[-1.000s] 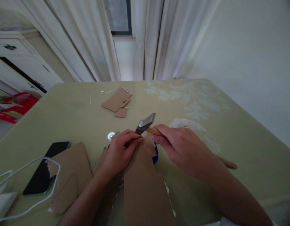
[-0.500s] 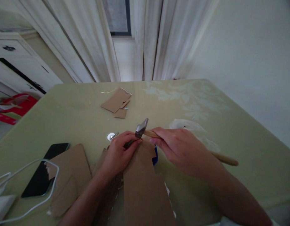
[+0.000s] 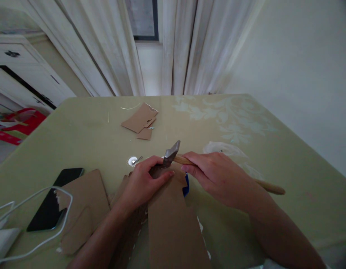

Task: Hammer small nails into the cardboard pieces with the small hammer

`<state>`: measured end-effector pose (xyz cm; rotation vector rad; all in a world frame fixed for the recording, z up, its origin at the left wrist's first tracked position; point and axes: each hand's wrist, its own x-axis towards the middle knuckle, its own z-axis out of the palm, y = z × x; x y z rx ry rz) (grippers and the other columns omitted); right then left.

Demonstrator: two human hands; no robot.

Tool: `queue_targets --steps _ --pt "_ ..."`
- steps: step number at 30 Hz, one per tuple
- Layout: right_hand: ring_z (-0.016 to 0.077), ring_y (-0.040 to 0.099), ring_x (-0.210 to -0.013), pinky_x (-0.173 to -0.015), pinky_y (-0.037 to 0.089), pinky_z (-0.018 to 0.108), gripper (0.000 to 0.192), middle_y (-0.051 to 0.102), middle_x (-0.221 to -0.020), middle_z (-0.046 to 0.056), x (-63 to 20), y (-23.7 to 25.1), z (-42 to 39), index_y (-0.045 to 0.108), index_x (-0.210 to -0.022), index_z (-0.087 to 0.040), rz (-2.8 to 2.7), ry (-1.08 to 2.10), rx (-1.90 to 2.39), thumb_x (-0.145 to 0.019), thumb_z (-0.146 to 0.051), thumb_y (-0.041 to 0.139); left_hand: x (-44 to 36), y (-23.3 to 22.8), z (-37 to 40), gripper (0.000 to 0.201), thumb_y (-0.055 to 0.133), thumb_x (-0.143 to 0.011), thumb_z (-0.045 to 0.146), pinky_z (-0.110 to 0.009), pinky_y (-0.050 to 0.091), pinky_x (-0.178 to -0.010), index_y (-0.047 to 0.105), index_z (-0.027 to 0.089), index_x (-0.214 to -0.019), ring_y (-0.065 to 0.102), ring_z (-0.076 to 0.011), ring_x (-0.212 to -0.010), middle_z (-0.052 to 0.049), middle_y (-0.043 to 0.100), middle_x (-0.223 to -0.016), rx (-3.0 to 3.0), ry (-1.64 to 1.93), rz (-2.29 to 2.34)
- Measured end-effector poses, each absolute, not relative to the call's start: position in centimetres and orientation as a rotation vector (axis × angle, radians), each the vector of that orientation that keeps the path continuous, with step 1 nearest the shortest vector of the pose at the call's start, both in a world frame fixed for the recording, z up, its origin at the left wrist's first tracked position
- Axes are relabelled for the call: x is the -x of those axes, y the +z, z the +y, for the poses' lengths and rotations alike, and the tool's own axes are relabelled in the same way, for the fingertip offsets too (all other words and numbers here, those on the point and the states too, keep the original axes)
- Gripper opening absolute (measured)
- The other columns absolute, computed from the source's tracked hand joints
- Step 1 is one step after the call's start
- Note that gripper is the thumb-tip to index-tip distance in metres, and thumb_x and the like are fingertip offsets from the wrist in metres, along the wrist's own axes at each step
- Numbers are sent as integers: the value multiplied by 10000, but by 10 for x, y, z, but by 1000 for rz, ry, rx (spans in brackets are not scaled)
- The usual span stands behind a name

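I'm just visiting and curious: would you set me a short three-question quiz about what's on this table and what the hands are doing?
1. True or false: the right hand grips a wooden-handled hammer with a grey metal head.
2. Which lies at the near left edge of the pale green table? A) a black smartphone B) a red mug C) a glass bottle
3. Fill in: the left hand presses on a long brown ______ strip.

Key
1. True.
2. A: the black smartphone lies beside a white cable.
3. Cardboard: the long brown cardboard strip runs towards the camera.
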<state>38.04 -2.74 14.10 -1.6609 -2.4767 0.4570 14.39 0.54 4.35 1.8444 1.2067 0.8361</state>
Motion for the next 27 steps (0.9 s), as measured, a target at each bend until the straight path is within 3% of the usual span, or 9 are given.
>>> queue_targets --steps 3,13,27 --pt "214 678 -738 -669 239 367 288 787 -899 57 -380 139 -25 701 -1001 -201 -2571 445 1618 -1181 -318 510 -144 42 6 177 848 -898 352 -333 561 -805 807 241 -1029 734 -227 -865 -14 817 -949 -1832 843 1213" --pt "219 702 -738 -652 268 356 294 793 -878 57 -380 134 -19 708 -1001 -202 -2595 414 1653 -1181 -347 526 -145 42 6 270 885 -878 352 -360 597 -894 796 236 -1105 767 -249 -967 -46 835 -1067 -1764 861 1196" --pt "236 762 -895 -727 360 334 270 824 -1011 72 -378 137 -17 733 -1090 -203 -2557 489 1619 -1187 -367 542 -144 38 7 361 873 -894 383 -402 600 -970 762 236 -1204 787 -273 -1049 -66 840 -1158 -1714 861 1187"
